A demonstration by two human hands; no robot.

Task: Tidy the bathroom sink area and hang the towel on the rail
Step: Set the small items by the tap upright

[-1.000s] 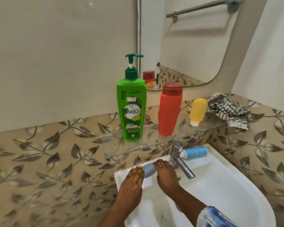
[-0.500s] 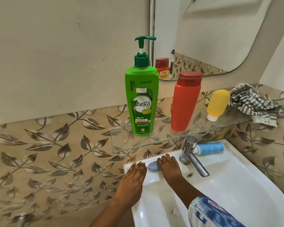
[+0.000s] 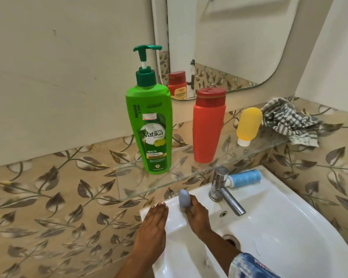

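My right hand (image 3: 197, 214) grips a small grey-blue oval object (image 3: 184, 199), held upright just above the back-left ledge of the white sink (image 3: 289, 227). Beside it, my left hand (image 3: 154, 223) lies flat and open on the sink's left rim. A glass shelf (image 3: 129, 177) above the sink carries a green pump shampoo bottle (image 3: 149, 129), an orange-red bottle (image 3: 208, 127), a yellow bottle (image 3: 248, 125) standing on its cap, and a crumpled striped towel (image 3: 289, 121) at the right end. A blue tube (image 3: 244, 178) lies behind the tap (image 3: 221, 187). No rail shows.
A mirror (image 3: 229, 41) hangs above the shelf and reflects the orange-red bottle. Leaf-patterned tiles (image 3: 48, 197) cover the wall around the sink. The drain (image 3: 231, 239) sits in the basin near my right forearm.
My right hand has closed on the grey-blue object and lifted it upright off the ledge where it lay flat. The view has tilted down and left; the rail's reflection has left the frame.
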